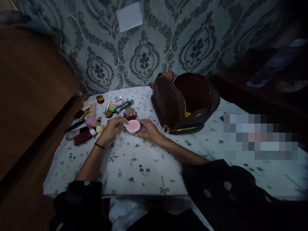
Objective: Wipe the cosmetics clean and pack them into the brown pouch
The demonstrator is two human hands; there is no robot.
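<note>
A small round jar with a pink top (133, 126) is between my hands, just above or on the patterned white cloth. My left hand (113, 129) pinches its left edge with bent fingers. From the other side, my right hand (151, 131) grips the jar, the thumb low and the fingers along the far edge. Directly behind it stands a dark red jar with a patterned lid (130, 113). A green-ended tube (124, 106) lies farther back. Left of my left hand are a dark red bottle (83, 138) and a pink makeup sponge (90, 122).
An unzipped brown leather bag (168, 104) stands to the right. Several more cosmetics lie at the left, with a small red and gold jar (100, 99) at the back. A blurred-out patch (255, 136) covers something far right. A wooden panel (31, 96) borders the left side.
</note>
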